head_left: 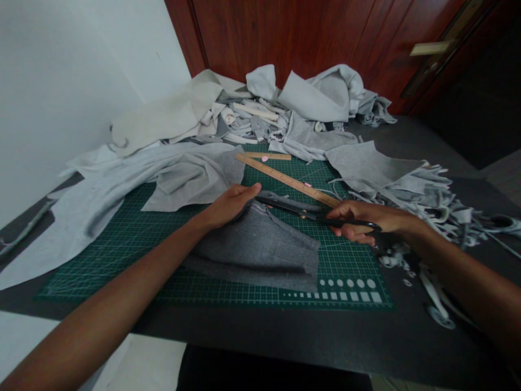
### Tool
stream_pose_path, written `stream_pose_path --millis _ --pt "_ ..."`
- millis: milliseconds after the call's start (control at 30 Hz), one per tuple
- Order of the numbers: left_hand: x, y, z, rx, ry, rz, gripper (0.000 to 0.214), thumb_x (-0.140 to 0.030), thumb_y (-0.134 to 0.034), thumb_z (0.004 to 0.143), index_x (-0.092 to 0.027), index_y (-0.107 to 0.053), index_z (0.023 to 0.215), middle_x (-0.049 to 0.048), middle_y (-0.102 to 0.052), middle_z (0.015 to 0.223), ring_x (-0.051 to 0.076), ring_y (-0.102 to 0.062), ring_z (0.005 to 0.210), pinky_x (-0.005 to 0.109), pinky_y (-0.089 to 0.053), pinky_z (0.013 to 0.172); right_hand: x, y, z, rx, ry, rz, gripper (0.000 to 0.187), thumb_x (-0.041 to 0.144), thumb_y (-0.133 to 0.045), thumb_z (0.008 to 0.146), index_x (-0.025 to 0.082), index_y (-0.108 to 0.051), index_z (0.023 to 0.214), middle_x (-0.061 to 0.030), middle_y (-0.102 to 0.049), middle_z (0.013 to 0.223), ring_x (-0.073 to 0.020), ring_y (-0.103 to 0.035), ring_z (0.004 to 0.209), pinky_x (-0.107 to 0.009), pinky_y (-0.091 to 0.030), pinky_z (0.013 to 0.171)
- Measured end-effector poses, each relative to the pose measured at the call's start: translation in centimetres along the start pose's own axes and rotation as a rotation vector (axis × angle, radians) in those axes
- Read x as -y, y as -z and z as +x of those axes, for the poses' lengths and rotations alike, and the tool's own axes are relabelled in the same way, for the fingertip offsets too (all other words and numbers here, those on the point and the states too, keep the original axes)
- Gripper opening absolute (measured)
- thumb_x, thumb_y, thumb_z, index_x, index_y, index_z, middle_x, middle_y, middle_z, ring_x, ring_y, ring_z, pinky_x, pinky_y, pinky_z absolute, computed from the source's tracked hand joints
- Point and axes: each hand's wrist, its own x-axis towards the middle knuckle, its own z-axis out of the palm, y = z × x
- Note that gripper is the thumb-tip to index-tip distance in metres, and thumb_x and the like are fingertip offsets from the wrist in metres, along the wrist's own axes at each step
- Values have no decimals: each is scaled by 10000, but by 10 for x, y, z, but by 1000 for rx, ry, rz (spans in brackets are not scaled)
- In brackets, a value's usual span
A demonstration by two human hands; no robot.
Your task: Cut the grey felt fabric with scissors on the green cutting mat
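Note:
My right hand (353, 220) is closed round the handles of black scissors (303, 213), whose blades point left. They lie along the upper edge of a dark grey piece of fabric (260, 244), where a narrow strip (291, 202) runs just beyond the blades. My left hand (236, 202) pinches the same fabric near the blade tips, thumb on top. Part of the fabric is hidden under that hand and forearm. Beneath everything lies a green cutting mat (163, 239). Just beyond the scissors, a wooden ruler (285, 179) slants across the mat, its near end close to my right hand.
Light grey fabric (183, 179) spreads over the mat's left side. Heaped cloth and offcuts (256, 122) fill the back, below a wooden door (285, 38). More scraps and strips (439, 201) lie at the right. A second, shorter ruler (271, 156) sits behind the first.

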Motion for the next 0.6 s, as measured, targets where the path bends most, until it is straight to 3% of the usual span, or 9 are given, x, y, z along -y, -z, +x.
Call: stream_pose_path --millis 267,467,600 --pt "-2 0 0 14 -11 29 582 -570 -413 993 -142 -800 915 35 -714 686 120 -558 580 237 -444 628 0 -1 0 -11 -17 16 372 454 -766 828 171 -526 808 107 -432 466 -23 -349 338 -118 -330 311" --pt "0 1 0 -5 5 59 620 -636 -428 958 -141 -795 885 30 -694 660 130 -551 579 243 -433 612 2 -1 -1 4 -1 -47 441 540 -763 804 172 -521 803 118 -417 465 -25 -354 339 -128 -338 319" --pt "0 1 1 -11 -50 80 588 -591 -413 979 -159 -806 901 51 -737 762 143 -605 684 250 -459 694 6 -3 -2 24 2 -136 461 581 -736 810 170 -528 805 118 -433 453 -20 -346 322 -133 -293 314"
